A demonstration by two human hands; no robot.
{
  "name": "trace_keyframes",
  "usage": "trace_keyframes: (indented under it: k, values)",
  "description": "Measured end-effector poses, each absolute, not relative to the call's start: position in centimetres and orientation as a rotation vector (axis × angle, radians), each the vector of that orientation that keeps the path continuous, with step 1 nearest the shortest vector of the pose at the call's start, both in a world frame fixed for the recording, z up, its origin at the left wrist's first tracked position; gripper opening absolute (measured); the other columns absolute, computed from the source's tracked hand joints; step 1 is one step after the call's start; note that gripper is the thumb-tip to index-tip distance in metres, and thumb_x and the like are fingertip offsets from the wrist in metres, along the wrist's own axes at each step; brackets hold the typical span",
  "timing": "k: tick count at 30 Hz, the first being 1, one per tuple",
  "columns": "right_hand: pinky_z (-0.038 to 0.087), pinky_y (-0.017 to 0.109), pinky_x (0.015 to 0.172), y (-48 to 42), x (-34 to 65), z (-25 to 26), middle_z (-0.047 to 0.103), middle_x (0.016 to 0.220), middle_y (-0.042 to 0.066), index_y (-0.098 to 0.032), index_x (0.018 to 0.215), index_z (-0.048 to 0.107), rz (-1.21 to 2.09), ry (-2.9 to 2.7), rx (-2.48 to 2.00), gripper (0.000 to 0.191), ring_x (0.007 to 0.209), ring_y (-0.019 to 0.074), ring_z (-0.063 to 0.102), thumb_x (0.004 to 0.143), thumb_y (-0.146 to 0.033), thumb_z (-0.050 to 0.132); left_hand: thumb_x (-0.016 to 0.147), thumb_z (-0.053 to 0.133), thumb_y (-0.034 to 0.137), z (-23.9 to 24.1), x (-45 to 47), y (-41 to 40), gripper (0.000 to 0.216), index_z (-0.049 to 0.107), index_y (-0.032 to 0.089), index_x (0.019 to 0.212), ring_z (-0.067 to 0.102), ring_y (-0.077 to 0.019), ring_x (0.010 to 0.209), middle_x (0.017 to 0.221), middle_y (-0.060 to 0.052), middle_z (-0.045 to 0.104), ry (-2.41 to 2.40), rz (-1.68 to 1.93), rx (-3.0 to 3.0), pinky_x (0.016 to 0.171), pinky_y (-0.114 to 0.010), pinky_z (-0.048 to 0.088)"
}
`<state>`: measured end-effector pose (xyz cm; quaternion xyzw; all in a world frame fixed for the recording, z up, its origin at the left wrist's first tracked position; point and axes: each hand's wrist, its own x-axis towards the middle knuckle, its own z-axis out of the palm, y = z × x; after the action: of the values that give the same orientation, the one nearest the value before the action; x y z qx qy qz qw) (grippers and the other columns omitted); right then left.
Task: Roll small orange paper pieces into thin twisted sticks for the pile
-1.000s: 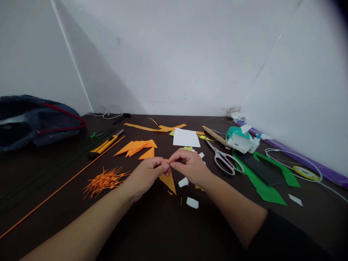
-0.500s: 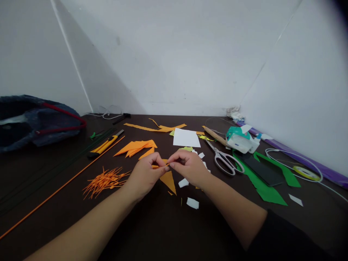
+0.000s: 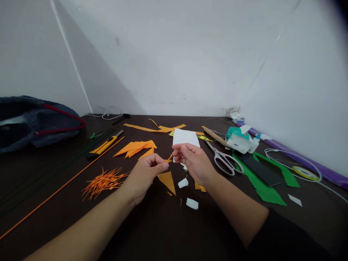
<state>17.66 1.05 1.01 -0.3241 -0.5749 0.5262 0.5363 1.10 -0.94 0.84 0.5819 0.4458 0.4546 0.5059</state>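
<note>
The left hand (image 3: 146, 174) held a small orange strip (image 3: 169, 159) pinched between thumb and index finger; the strip's free tip poked up past the fingers towards the right hand (image 3: 194, 161). The right hand stood just beside that tip, thumb laid against its curled fingers; whether they gripped anything or touched the strip, I could not tell. Both hands were over the middle of the worktop (image 3: 152, 228).

Just below the left hand's fingertips lay an ochre triangle (image 3: 168, 183), partly covered from view. White scraps (image 3: 192, 203) were scattered under and near the right hand, and a white sheet (image 3: 185, 136) lay behind it.

Left of the hands, a heap of thin orange twists (image 3: 106, 183) lay near the left forearm, with folded orange paper (image 3: 137, 148) farther back. A long orange rod (image 3: 62, 189) ran slantwise beside a yellow cutter (image 3: 104, 145).

On the right, scissors (image 3: 225, 163) lay with their blades towards the wooden stick (image 3: 215, 136). Beyond their handles were green paper (image 3: 268, 194), a dark slab (image 3: 258, 168) on top of it, a wipes packet (image 3: 239, 140) and a roll of tape (image 3: 306, 173) within a loop of white cable (image 3: 321, 174).
</note>
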Motion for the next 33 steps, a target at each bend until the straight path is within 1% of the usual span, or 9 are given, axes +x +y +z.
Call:
trace_keyframes:
  k: [2, 5, 7, 11, 19, 23, 26, 30, 33]
  values:
    - [0.044, 0.034, 0.075, 0.9, 17.6, 1.0, 0.060, 0.086, 0.005, -0.021, 0.093, 0.065, 1.413, -1.309, -0.628, 0.024, 0.075, 0.0143, 0.054, 0.081, -0.037, 0.051, 0.072, 0.062, 0.028, 0.9, 1.2, -1.2, 0.013, 0.054, 0.017, 0.068, 0.049, -0.0133, 0.072, 0.070, 0.001, 0.056, 0.972, 1.119, 1.302, 0.070, -0.028, 0.036]
    - [0.044, 0.033, 0.075, 0.6, 17.2, 0.9, 0.058, 0.083, 0.003, -0.023, 0.096, 0.066, 1.518, -1.334, -0.550, 0.024, 0.073, 0.0128, 0.053, 0.078, -0.034, 0.057, 0.073, 0.063, 0.027, 1.0, 1.3, -1.5, 0.014, 0.054, 0.017, 0.066, 0.049, -0.0133, 0.074, 0.071, 0.001, 0.056, 0.902, 1.120, 1.258, 0.071, -0.027, 0.036]
    - [0.044, 0.032, 0.073, 0.4, 16.8, 0.8, 0.058, 0.080, 0.002, -0.024, 0.094, 0.067, 1.498, -1.359, -0.558, 0.022, 0.071, 0.0121, 0.052, 0.077, -0.032, 0.059, 0.073, 0.063, 0.027, 1.0, 1.4, -1.6, 0.015, 0.054, 0.017, 0.066, 0.050, -0.0138, 0.075, 0.071, 0.000, 0.056, 0.875, 1.109, 1.260, 0.072, -0.028, 0.036]
    - [0.045, 0.031, 0.071, 0.3, 16.5, 0.7, 0.061, 0.077, 0.002, -0.023, 0.080, 0.069, 1.365, -1.397, -0.654, 0.012, 0.074, 0.0134, 0.054, 0.074, -0.029, 0.061, 0.072, 0.063, 0.028, 0.7, 1.5, -1.5, 0.015, 0.054, 0.017, 0.067, 0.052, -0.0156, 0.079, 0.075, 0.000, 0.058, 0.882, 1.093, 1.297, 0.077, -0.031, 0.037]
    - [0.047, 0.031, 0.066, 0.6, 16.6, 0.6, 0.065, 0.068, 0.001, -0.021, 0.066, 0.064, 1.219, -1.407, -0.845, 0.007, 0.063, 0.0126, 0.057, 0.069, -0.028, 0.065, 0.073, 0.062, 0.030, 0.7, 1.5, -1.4, 0.015, 0.056, 0.018, 0.068, 0.051, -0.0131, 0.072, 0.071, 0.002, 0.058, 0.998, 1.074, 1.421, 0.070, -0.027, 0.037]
    - [0.047, 0.030, 0.065, 0.4, 16.9, 1.0, 0.061, 0.059, -0.001, -0.019, 0.066, 0.063, 1.268, -1.415, -0.791, 0.009, 0.056, 0.0109, 0.057, 0.071, -0.027, 0.063, 0.081, 0.052, 0.034, 1.1, 1.4, -1.4, 0.020, 0.062, 0.019, 0.072, 0.052, -0.0153, 0.079, 0.075, 0.000, 0.061, 0.956, 1.019, 1.440, 0.075, -0.028, 0.036]
    - [0.047, 0.029, 0.062, 0.2, 17.0, 1.2, 0.059, 0.056, -0.002, -0.018, 0.068, 0.062, 1.284, -1.426, -0.787, 0.009, 0.052, 0.0099, 0.056, 0.073, -0.026, 0.062, 0.084, 0.047, 0.035, 1.3, 1.3, -1.4, 0.027, 0.065, 0.018, 0.076, 0.053, -0.0168, 0.080, 0.079, -0.003, 0.063, 0.909, 0.950, 1.432, 0.074, -0.029, 0.037]
    - [0.045, 0.028, 0.057, 0.1, 17.0, 1.3, 0.056, 0.054, -0.004, -0.018, 0.069, 0.061, 1.288, -1.465, -0.796, 0.009, 0.048, 0.0093, 0.054, 0.074, -0.026, 0.061, 0.084, 0.046, 0.035, 1.3, 1.4, -1.5, 0.027, 0.065, 0.017, 0.076, 0.052, -0.0165, 0.075, 0.079, -0.004, 0.063, 0.890, 0.903, 1.433, 0.070, -0.028, 0.037]
    - [0.046, 0.029, 0.058, 0.1, 17.1, 1.4, 0.057, 0.054, -0.003, -0.019, 0.070, 0.062, 1.277, -1.504, -0.810, 0.009, 0.050, 0.0099, 0.055, 0.075, -0.026, 0.059, 0.082, 0.048, 0.035, 1.4, 1.5, -1.6, 0.024, 0.063, 0.018, 0.073, 0.052, -0.0157, 0.073, 0.075, -0.002, 0.062, 0.903, 0.910, 1.445, 0.071, -0.028, 0.037]
